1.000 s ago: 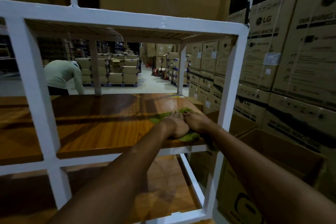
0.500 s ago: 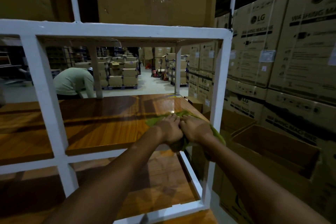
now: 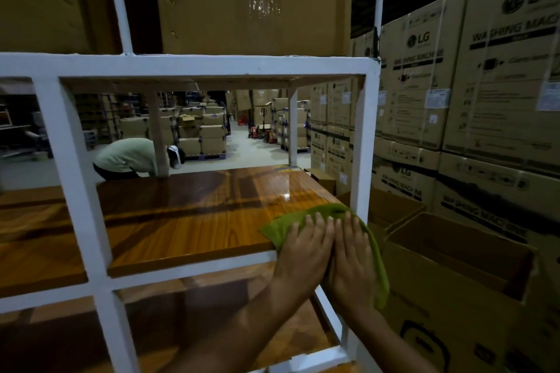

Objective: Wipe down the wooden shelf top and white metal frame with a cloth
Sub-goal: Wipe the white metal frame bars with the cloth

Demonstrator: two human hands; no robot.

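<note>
The left hand [image 3: 303, 251] and right hand [image 3: 353, 257], curled before, now press flat on the cloth [image 3: 281, 225] at the shelf [image 3: 188, 221] corner.

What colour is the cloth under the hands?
Green, seen in the head view: the cloth lies under both hands.

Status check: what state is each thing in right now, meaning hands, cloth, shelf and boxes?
wooden shelf: glossy, reflecting light
green cloth: spread on its front right corner, draped over the edge
left hand: flat, fingers straight, pressing the green cloth
right hand: flat beside it, pressing the green cloth too
cardboard box: open on top
LG boxes: stacked, closed
</note>
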